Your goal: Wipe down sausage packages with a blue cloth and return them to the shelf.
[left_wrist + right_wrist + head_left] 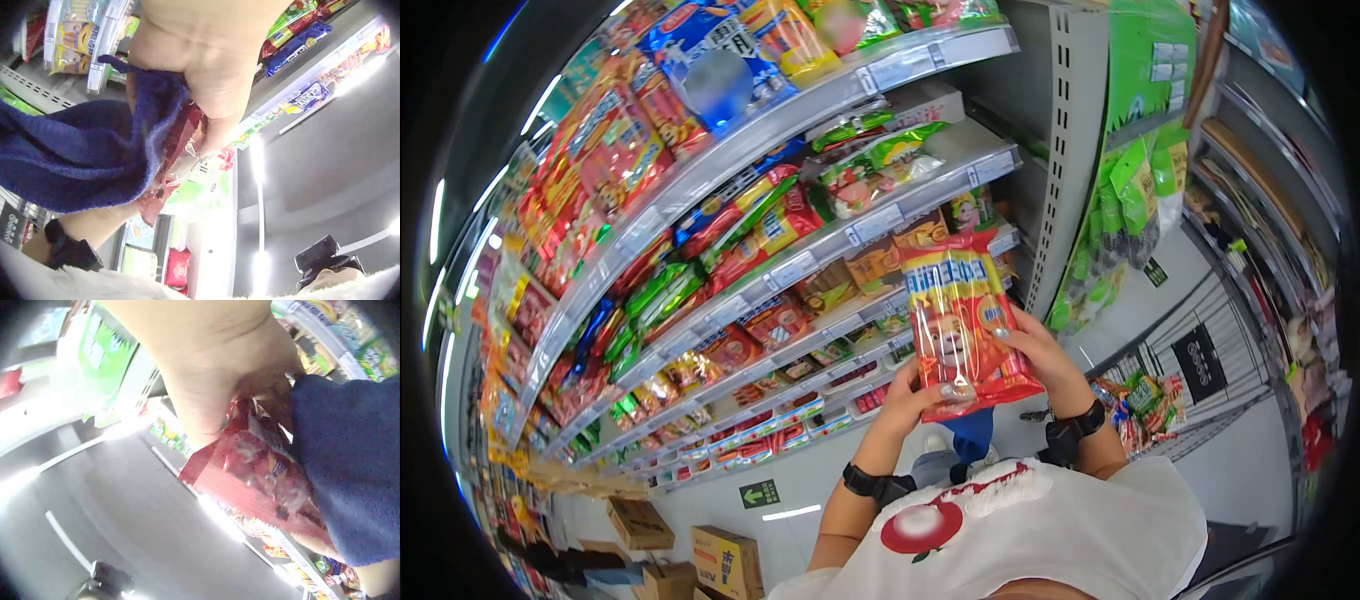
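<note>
A red and yellow snack bag (948,330), with a cartoon face on its front, is between both hands before the shelves. My left hand (908,400) grips its lower left corner, thumb on the front. On the other side, my right hand (1045,350) holds the right edge, its thumb also on the front. Dark blue cloth (94,150) hangs by the left hand, against the bag's red edge (181,156) in the left wrist view. The right wrist view shows this cloth (347,462) beyond the bag (262,469). Most of the fingers are hidden behind the bag.
Shelves (800,268) full of packaged snacks rise in front and to the left. A wire cart with a black sign (1198,362) and several packets (1142,400) stands at right. Green bags (1135,190) hang at the shelf end. Cardboard boxes (725,562) are on the floor lower left.
</note>
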Available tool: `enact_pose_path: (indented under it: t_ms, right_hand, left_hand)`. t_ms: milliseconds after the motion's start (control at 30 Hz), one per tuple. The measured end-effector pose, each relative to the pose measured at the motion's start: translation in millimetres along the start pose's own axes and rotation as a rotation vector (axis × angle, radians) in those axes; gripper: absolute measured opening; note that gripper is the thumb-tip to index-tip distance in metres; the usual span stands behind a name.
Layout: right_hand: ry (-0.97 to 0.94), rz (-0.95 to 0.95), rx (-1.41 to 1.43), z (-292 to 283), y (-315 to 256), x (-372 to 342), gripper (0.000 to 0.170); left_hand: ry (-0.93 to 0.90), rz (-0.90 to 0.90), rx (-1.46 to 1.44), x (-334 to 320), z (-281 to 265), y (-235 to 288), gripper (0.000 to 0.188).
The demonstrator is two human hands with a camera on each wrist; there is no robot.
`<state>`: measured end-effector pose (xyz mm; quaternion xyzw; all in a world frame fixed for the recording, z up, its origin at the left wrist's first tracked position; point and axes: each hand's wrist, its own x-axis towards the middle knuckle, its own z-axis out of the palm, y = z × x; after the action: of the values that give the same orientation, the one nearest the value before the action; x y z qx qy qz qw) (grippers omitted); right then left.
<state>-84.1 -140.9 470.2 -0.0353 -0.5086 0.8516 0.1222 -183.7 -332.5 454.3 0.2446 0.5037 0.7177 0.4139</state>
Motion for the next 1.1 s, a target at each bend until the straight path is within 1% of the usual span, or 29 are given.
enact_pose_path:
  t_ms: [33,67,167,200,300,333,433,467,567,600,700,733,833,867,967,1000,1100]
  right_hand:
    - [0.031,-0.025,-0.084,1,-5,4,0.05]
    - [-0.001,-0.128,-0.216,0,-8,5,0.051]
    - [0.056,-0.137,-0.214,8,-28,4,0.052]
    - [0.08,-0.115,-0.11,6,-30,5,0.059]
    - [-0.003,-0.263,-0.029,18,-36,14,0.069]
    - [0.052,-0.288,-0.078,26,-36,18,0.075]
    - [0.19,-0.427,-0.094,38,-33,33,0.075]
    - [0.202,-0.442,-0.08,40,-34,37,0.074]
    - [0.233,-0.461,-0.037,39,-43,44,0.073]
    - [0.235,-0.458,-0.019,36,-46,47,0.072]
    - [0.206,-0.463,0.044,25,-55,62,0.07]
    - [0.19,-0.468,0.065,22,-59,68,0.069]
    - [0.162,-0.516,0.16,3,-69,91,0.067]
    - [0.159,-0.524,0.17,-2,-72,97,0.067]
    - [0.082,-0.543,0.223,-21,-81,112,0.067]
    - [0.073,-0.541,0.221,-25,-87,119,0.064]
    - [0.054,-0.567,0.276,-45,-92,146,0.059]
  left_hand:
    - [-0.033,0.027,-0.018,12,-3,4,0.057]
    - [-0.028,0.098,-0.029,22,-4,5,0.059]
    - [-0.174,-0.01,0.021,45,-20,26,0.058]
    - [-0.157,0.053,0.03,50,-19,34,0.056]
    - [-0.205,-0.022,0.129,70,-35,60,0.053]
    - [-0.242,0.047,0.121,76,-31,70,0.05]
    - [-0.293,0.124,0.15,96,-32,85,0.049]
    - [-0.342,0.189,0.184,103,-31,92,0.049]
    - [-0.376,0.076,0.239,118,-26,108,0.048]
    - [-0.363,0.084,0.26,122,-22,114,0.044]
    - [-0.344,0.069,0.117,150,-21,111,0.04]
    - [-0.345,0.114,0.108,162,-21,109,0.038]
    - [-0.322,0.136,0.111,185,-9,113,0.037]
    - [-0.326,0.17,0.125,191,-5,116,0.036]
    - [-0.317,0.226,0.187,210,4,127,0.036]
    - [-0.295,0.23,0.227,216,7,131,0.035]
    - [-0.228,0.258,0.16,234,17,141,0.031]
